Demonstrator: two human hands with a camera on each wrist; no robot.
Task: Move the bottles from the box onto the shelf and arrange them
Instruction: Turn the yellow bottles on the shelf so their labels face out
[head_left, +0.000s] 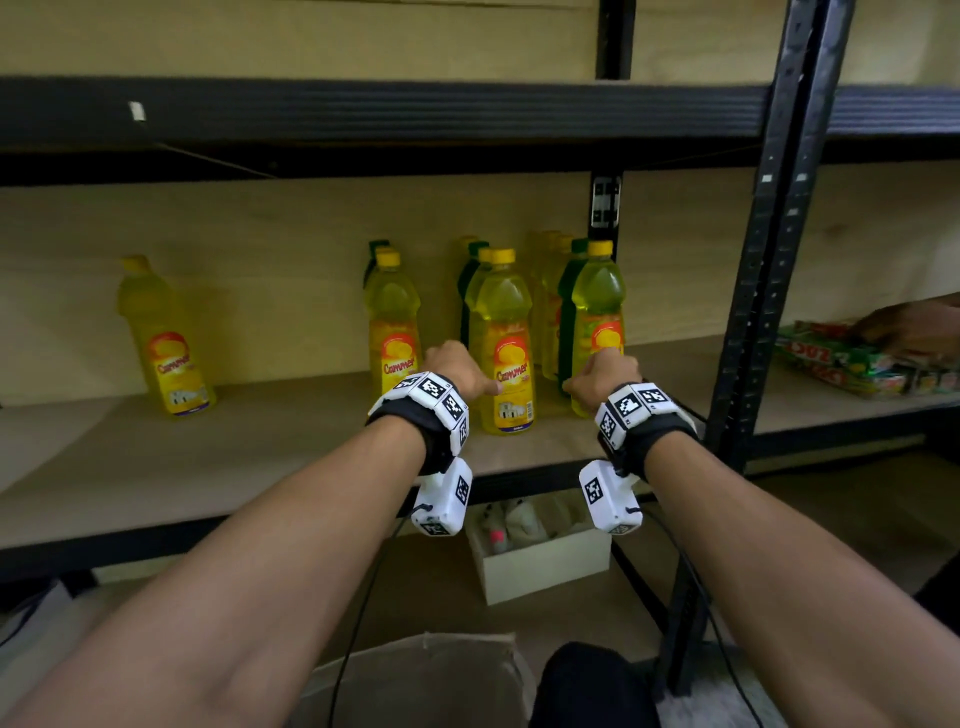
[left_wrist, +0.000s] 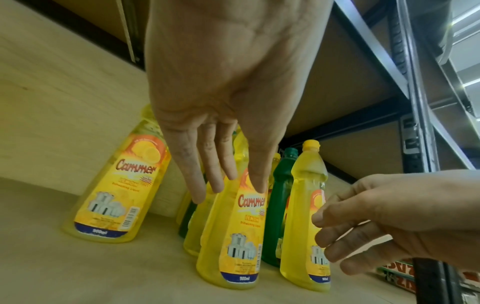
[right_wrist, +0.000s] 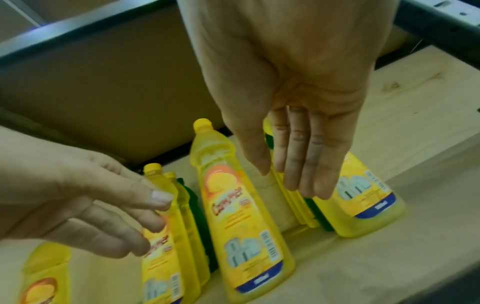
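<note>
I judge the bottles stand in rows running back from the shelf (head_left: 260, 467) edge so every label faces me. The middle front bottle (head_left: 503, 343) is my landmark: my left hand (head_left: 457, 366) hovers just left of it, fingers straight and loose, holding nothing; my right hand (head_left: 605, 376) hovers just right, before the right front bottle (head_left: 597, 322), also empty. One stray bottle (head_left: 163, 338) stands well left.

hands (head_left: 530, 371) among shelf (head_left: 234, 467) bottles (head_left: 501, 338)

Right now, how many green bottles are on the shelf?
3: the left green bottle, the middle green bottle and the right green bottle, each partly covered. More may be hidden.
</note>
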